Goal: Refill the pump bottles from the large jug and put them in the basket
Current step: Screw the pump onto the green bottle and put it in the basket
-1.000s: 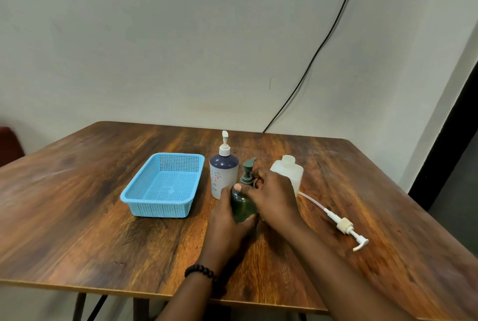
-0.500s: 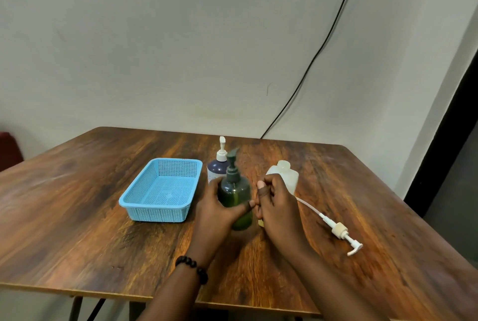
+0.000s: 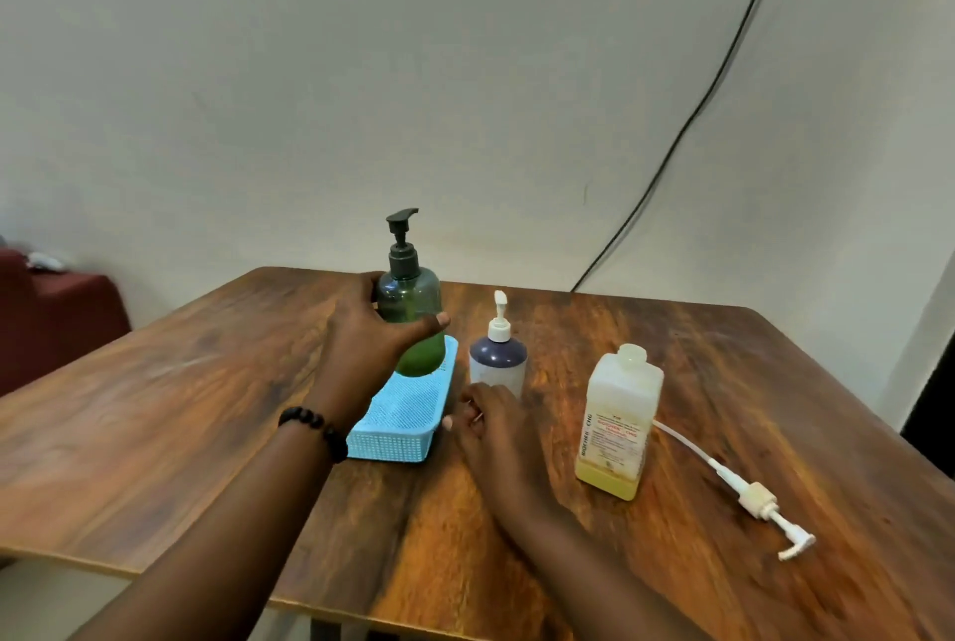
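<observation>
The left hand is now carrying the round translucent green plastic pump bottle with the dark pump head, its fingers and thumb curling round the bottle's middle. Half a second ago that bottle was sitting low between both hands, close to the counter; now it is hanging upright above the far end of the shallow light-blue perforated plastic basket, which is lying directly below and just in front of the left wrist. The bottle's base is not touching the basket yet, as far as the view lets one judge.

The right hand is letting go of that work: it is resting low on the wooden counter, fingers loosely bent and holding nothing, just in front of the dark-blue-shouldered pump bottle with the white pump. That bottle is standing just beyond the right hand's fingertips, beside the basket.

Off to the right of the right hand, the large squarish cream plastic jug is standing uncapped with only a low band of yellow liquid in it, and its long white pump assembly is lying loose on the counter further right.

Judging from this, the green bottle is closed and on its way into the basket; the blue bottle looks to be next for refilling.
</observation>
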